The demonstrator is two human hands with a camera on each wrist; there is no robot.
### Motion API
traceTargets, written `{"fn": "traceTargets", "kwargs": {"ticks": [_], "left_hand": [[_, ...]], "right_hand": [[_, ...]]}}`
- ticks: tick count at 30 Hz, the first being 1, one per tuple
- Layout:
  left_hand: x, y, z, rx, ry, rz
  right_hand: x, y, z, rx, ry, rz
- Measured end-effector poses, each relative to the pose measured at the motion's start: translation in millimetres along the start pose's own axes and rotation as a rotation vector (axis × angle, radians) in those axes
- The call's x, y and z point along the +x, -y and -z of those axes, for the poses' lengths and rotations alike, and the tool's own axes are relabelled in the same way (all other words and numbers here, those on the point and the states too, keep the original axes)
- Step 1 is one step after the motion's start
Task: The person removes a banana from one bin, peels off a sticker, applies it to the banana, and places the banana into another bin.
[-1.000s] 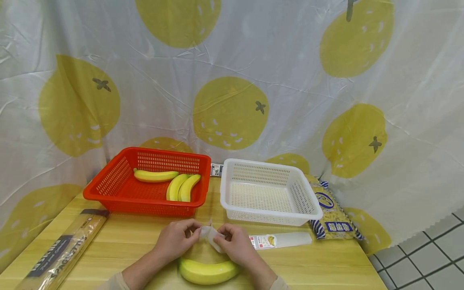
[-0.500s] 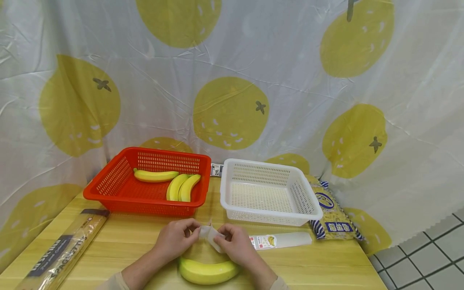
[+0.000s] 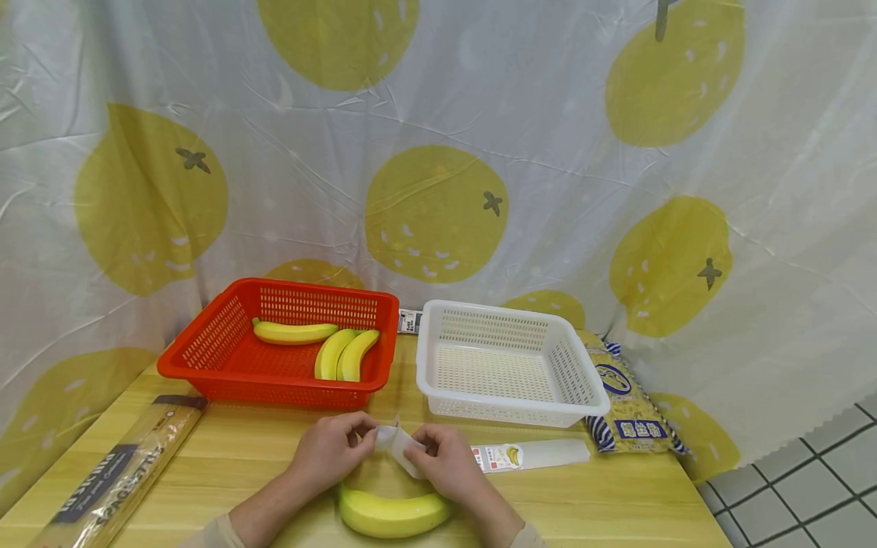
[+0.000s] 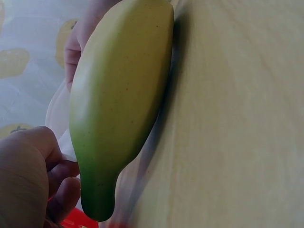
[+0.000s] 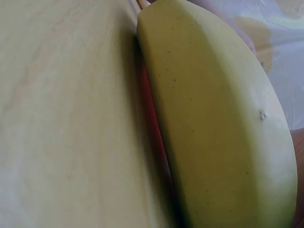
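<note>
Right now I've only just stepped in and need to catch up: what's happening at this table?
A person sits at a wooden table, both hands pinching a small clear plastic bag, the left hand on one side and the right hand on the other. A banana lies on the table just below the hands. Behind, a red basket holds three bananas, and the white basket beside it holds nothing visible.

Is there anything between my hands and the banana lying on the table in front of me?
Nothing visible. The left hand and right hand pinch a small clear bag just above the banana, which lies on the table under the wrists.
</note>
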State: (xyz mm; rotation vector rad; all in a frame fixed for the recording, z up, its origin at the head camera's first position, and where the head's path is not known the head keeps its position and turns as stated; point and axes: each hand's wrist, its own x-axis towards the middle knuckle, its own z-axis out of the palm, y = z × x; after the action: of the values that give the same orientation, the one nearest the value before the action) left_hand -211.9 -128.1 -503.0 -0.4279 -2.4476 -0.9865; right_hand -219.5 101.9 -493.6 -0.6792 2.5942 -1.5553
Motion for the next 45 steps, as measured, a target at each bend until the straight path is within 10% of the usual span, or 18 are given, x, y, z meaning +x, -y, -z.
{"fn": "traceTargets", "kwargs": {"ticks": [45], "left_hand": [[0.2, -0.5, 2.2, -0.016, 0.021, 0.052]], "right_hand": [[0.5, -5.0, 0.0, -0.038, 0.007, -0.012]]}}
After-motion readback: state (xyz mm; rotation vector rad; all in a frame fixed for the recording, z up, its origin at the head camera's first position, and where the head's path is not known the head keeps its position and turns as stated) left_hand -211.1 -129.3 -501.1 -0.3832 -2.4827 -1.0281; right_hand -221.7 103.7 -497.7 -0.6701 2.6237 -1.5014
